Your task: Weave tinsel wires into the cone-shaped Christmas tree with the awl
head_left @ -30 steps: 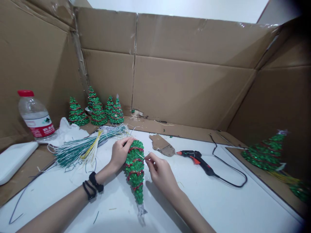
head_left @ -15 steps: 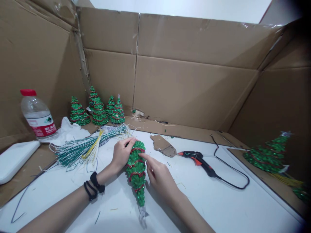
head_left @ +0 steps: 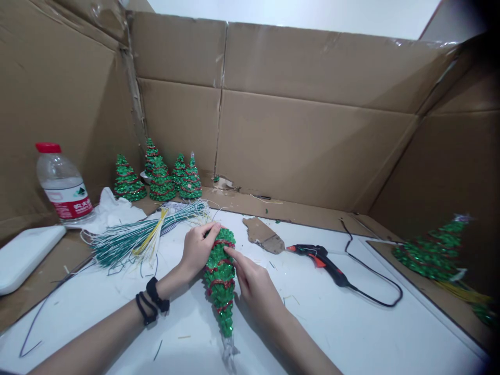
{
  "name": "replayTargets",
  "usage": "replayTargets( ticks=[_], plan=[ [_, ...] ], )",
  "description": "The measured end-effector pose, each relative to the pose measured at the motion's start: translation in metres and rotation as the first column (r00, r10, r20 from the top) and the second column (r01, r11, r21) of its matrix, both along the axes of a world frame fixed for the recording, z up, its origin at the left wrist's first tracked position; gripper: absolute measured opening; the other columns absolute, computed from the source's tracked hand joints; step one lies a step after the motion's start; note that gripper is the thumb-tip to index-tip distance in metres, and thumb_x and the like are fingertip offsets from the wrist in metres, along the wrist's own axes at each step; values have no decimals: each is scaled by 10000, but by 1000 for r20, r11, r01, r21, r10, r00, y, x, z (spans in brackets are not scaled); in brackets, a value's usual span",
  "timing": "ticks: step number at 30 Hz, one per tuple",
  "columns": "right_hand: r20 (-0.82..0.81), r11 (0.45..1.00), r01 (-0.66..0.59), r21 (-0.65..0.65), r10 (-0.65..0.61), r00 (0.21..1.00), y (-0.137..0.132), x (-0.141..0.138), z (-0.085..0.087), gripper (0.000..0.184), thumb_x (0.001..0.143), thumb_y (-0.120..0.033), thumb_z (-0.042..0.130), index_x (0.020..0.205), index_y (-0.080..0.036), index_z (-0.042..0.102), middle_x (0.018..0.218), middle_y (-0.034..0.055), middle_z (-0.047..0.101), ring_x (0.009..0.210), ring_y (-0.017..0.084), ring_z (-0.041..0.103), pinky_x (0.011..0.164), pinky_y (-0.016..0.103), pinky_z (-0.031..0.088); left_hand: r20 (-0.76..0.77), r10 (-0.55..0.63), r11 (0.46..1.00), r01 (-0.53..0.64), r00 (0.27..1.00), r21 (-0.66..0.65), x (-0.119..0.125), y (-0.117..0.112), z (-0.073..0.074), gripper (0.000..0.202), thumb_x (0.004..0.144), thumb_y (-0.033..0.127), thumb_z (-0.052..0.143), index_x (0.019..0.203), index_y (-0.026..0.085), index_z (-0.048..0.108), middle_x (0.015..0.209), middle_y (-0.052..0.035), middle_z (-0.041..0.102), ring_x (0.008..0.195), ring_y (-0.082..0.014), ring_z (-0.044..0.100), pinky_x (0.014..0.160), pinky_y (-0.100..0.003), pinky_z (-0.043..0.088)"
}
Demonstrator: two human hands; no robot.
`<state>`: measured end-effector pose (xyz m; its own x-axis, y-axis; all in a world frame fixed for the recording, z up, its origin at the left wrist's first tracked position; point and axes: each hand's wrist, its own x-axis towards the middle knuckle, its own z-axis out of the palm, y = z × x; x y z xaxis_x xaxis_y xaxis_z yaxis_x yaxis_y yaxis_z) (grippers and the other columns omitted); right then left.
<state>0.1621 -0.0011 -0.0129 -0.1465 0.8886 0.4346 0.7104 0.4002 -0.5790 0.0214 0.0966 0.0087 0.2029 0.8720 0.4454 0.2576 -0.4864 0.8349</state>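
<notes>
A green beaded Christmas tree (head_left: 221, 284) with red beaded garland lies with its tip toward me, a clear beaded piece at the tip. My left hand (head_left: 198, 249) grips its wide base end, thumb over the edge and the other fingers partly hidden behind. On the other side my right hand (head_left: 258, 286) holds the tree, index fingertip pressed on the beads near the upper red strand and the other fingers curled beside it. Whether a small bit is under that fingertip, I cannot make out.
Right of the hands lies a glue gun (head_left: 322, 260), its nozzle by a cardboard scrap (head_left: 263, 235). A wire bundle (head_left: 144, 234), a water bottle (head_left: 64, 182) and a white case (head_left: 29, 255) are on the left. Several finished trees (head_left: 162, 179) stand behind; another tree (head_left: 433, 250) is far right.
Both hands keep nearly the same places on the tree. The whole view has shifted very slightly; nothing was taken up or let go.
</notes>
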Motion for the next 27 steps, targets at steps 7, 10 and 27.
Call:
replayTargets(
  ticks=[7,10,27],
  plan=[
    [-51,998,-9,64,13,999,1,1,-4,420,902,-136,323,1265,-205,524,1031,85,678,882,205,653,725,326,518,-12,3,1000,-3,1000,-4,0,0,1,350,869,432,473,808,200,728,725,-8,702,754,-195,631,721,-268,451],
    [-31,999,3,50,-2,1000,0,0,-1,411,899,-134,333,1257,-200,524,1057,91,677,882,204,655,725,314,509,-19,4,1000,-4,1000,-4,0,0,2,358,866,438,470,777,196,719,735,-12,707,757,-198,630,722,-269,451],
    [-161,998,44,45,-37,986,1,-4,-2,365,900,-151,373,1202,-220,566,899,51,706,722,153,652,685,255,503,-49,19,1000,-19,999,5,-1,-1,3,373,872,447,450,789,192,711,763,-24,716,763,-204,632,731,-282,456]
  ],
)
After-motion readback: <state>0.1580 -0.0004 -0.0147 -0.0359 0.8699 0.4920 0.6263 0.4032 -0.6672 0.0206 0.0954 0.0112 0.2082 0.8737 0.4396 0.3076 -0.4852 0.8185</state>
